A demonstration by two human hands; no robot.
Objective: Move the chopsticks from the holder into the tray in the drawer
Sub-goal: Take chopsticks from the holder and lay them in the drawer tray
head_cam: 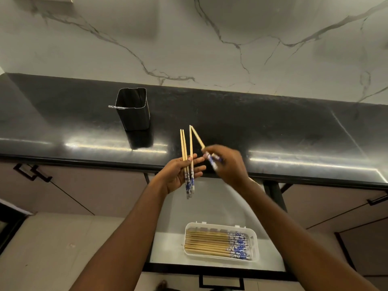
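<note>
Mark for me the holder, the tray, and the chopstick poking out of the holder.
holder [135, 116], head view, on its dark front wall.
tray [254, 245], head view, on its bare white right end.
chopstick [115, 106], head view, on its patterned end past the holder's left side.

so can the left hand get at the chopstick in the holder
Likely yes: nothing stands between the left hand and the chopstick poking over the rim of the holder. But that hand already grips three chopsticks, so grasping could be awkward.
</note>
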